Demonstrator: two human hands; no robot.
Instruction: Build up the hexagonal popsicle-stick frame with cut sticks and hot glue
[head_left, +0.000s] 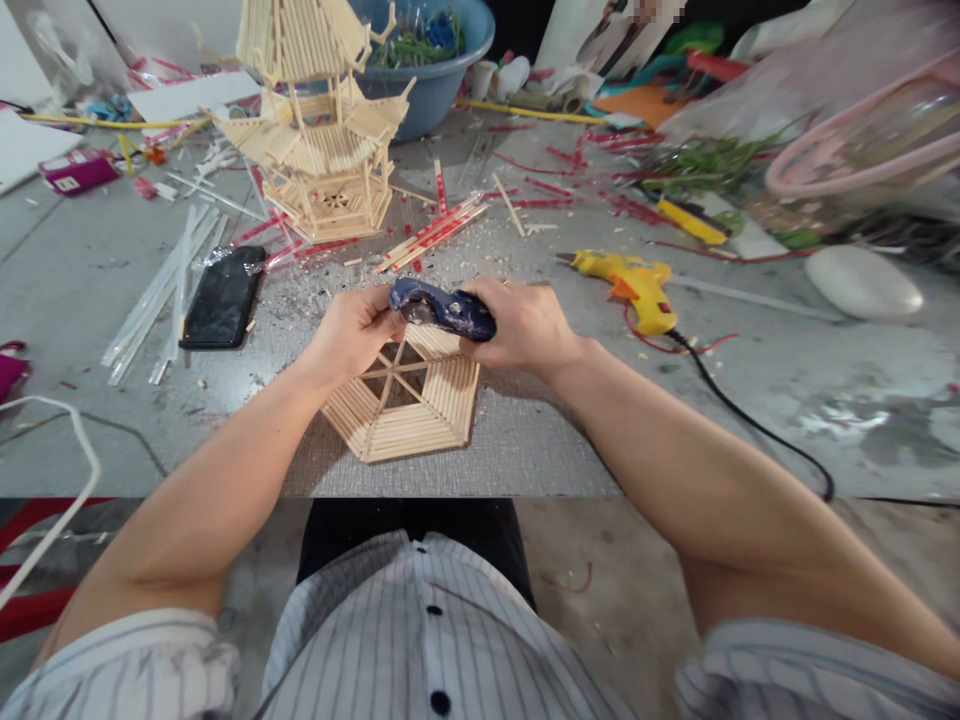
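Observation:
My right hand (521,325) is wrapped round a dark blue hand tool (442,308) with a curved head, which looks like a pair of cutters. At the tool's left end, my left hand (352,330) is closed in a pinch; whatever sits between its fingertips is hidden. Below both hands, a flat hexagonal panel of wooden sticks (416,428) lies on the table, with spokes crossing its open middle. The hands and tool cover part of its far edge. Beyond them stands a tiered pagoda model (322,145) of the same sticks.
Right of my hands lies a yellow glue gun (634,285) with a black cord. A black phone (223,298) and clear glue sticks (161,285) lie left. Red-wrapped wooden sticks (435,235) are in front. A blue basin (427,90) and a white oval object (862,283) stand farther off.

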